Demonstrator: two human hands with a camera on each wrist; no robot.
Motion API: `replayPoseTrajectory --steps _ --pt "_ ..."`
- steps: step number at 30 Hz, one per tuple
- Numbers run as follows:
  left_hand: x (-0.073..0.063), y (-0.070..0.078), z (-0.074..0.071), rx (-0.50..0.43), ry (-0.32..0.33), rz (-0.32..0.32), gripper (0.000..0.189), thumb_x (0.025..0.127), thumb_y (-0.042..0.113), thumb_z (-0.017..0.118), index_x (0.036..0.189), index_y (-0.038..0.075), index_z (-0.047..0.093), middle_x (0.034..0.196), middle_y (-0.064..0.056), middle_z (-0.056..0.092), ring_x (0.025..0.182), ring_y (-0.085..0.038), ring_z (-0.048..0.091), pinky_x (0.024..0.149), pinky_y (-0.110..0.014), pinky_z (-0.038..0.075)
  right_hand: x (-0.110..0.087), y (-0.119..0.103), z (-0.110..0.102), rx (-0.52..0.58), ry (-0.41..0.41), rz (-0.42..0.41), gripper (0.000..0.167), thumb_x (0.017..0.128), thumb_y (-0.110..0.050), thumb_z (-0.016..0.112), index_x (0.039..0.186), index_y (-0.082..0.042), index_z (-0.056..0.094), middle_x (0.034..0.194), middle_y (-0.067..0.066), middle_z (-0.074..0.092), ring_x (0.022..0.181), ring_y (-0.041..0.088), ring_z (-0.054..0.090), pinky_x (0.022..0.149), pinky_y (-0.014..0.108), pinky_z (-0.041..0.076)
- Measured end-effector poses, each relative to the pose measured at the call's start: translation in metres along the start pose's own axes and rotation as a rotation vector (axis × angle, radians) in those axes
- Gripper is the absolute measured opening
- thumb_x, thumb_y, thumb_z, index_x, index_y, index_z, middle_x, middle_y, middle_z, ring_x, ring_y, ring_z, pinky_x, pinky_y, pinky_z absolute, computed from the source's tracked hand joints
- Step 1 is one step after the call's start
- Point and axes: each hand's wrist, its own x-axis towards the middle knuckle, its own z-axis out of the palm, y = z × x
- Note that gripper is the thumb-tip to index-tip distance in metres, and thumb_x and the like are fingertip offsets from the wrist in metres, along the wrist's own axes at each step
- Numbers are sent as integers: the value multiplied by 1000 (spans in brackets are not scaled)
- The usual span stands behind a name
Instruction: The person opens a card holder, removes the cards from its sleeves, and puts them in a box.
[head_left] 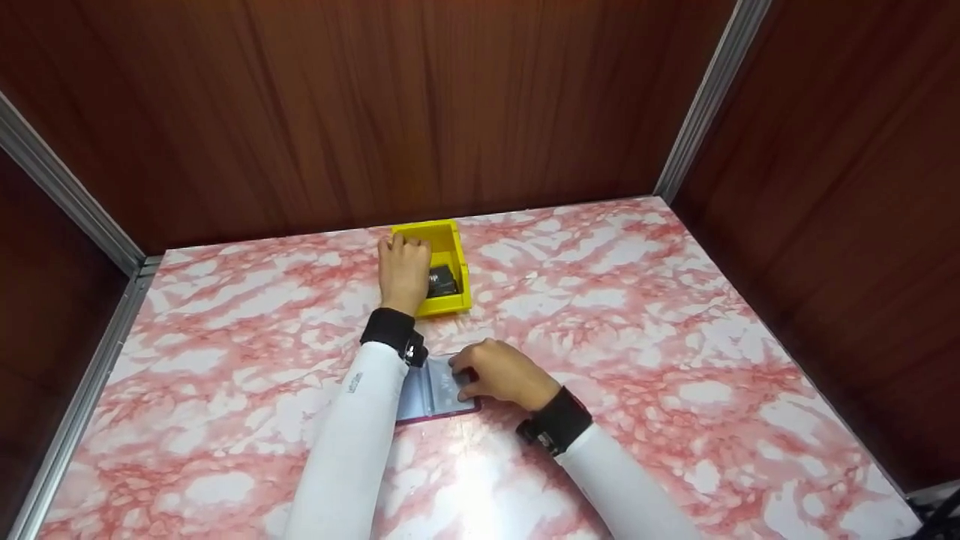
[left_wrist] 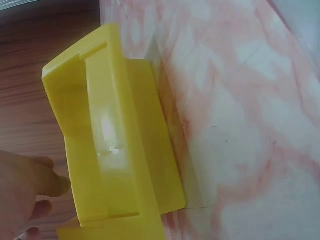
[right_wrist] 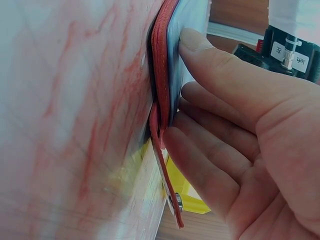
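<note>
A yellow bin [head_left: 463, 289] stands near the back wall, with a dark flat item [head_left: 442, 280] inside. My left hand [head_left: 405, 271] is over its left side with bent fingers; in the left wrist view the thumb is by the bin's rim [left_wrist: 131, 130] and nothing shows in the grasp. Closer to me an open card holder [head_left: 442, 394] lies on the table, with clear sleeves, a red edge and a strap with a snap [right_wrist: 170, 192]. Touching its right page are the thumb and fingers of my right hand [head_left: 510, 373], thumb and forefinger apart. My left forearm hides part of the holder.
The tabletop [head_left: 637, 352] has a red and white marbled pattern. Dark wood panels [head_left: 375, 112] enclose it at the back and both sides, with metal posts [head_left: 705, 105] at the corners.
</note>
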Motion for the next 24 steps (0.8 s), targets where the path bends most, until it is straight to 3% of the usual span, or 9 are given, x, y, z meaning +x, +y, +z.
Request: replayPoseTrajectory --steps 7,11,15,17,22,24 --pt "-31 -7 -10 -163 108 -14 17 99 1 64 103 4 79 105 -17 82 110 -41 72 96 -57 52 1 0 0 -6 -8 -6 27 85 -18 94 108 -9 83 102 4 84 90 19 76 89 39 64" --pt "-54 -13 -19 -251 176 -57 7 95 3 73 95 4 80 97 -17 82 103 -40 74 86 -56 54 3 0 0 -23 -16 -9 27 86 -17 93 109 -9 82 102 4 83 88 18 73 88 38 64" --pt "-77 -21 -32 -365 192 -89 6 95 7 75 96 4 80 95 -15 82 96 -40 74 82 -54 55 5 -1 0 -13 -41 20 28 87 -18 92 112 -10 83 104 5 84 87 16 71 89 38 65" --pt "-89 -25 -40 -451 107 -106 6 94 7 76 96 4 80 93 -14 81 91 -39 74 81 -53 57 4 -1 1 2 -47 35 29 87 -19 92 114 -11 83 105 4 84 88 15 71 90 38 65" --pt "-120 -43 -57 -617 -298 -217 5 90 7 80 88 6 76 81 -9 73 74 -23 65 68 -35 52 2 -1 1 36 -45 44 33 88 -20 92 118 -10 82 109 5 84 94 18 74 95 40 65" --pt "-129 -46 -62 -637 -402 -239 9 88 7 82 82 6 75 78 -5 70 70 -18 59 64 -28 46 0 1 -2 40 -38 51 35 88 -20 92 120 -9 82 112 7 84 97 19 75 97 41 65"
